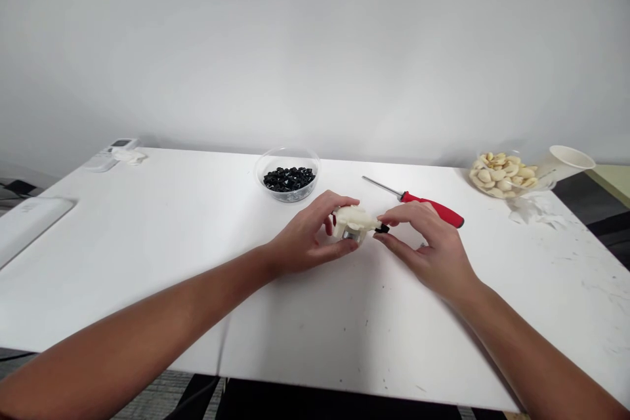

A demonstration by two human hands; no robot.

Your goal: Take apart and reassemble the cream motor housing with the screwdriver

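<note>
Between thumb and fingers, my left hand [317, 231] grips a cream-white plastic part [353, 218] with a silvery metal piece showing on its near side. A small black piece [382, 228] sits at the right end of that part, and my right hand [433, 243] pinches it there. Whether the black piece is fixed on the white part or only touching it, I cannot tell. Both hands are held over the middle of the table. Behind my right hand lies a screwdriver [433, 209] with a red handle and a metal shaft pointing left.
A clear bowl of small black pieces [289, 178] stands near the wall. At the back right are a container of pale nuts [504, 176], a paper cup [571, 161] and crumpled tissue [534, 211]. A white remote [112, 154] and a white device [32, 220] lie left on the white table [162, 223].
</note>
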